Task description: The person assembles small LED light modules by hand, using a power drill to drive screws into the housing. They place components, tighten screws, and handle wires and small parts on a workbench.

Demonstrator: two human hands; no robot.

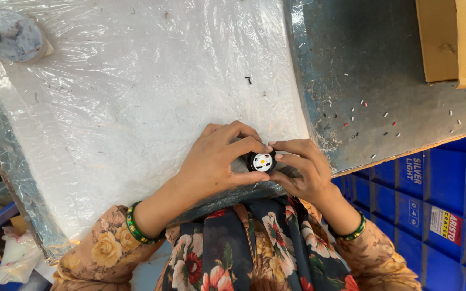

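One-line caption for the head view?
Both hands, left and right, pinch a small round black part over a plastic-wrapped white pad.

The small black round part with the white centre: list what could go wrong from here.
1. The small black round part is pinched only by fingertips of the left hand and right hand, right at the table edge; a slip could drop it into the lap or the blue crate.
2. The plastic sheet looks slick and wrinkled, so the part may slide if set down.

You are pinching a small round glossy black plastic part (261, 161) over wrinkled shiny clear plastic sheeting (136, 97), beside a matt, scuffed grey metal tabletop (373, 64).
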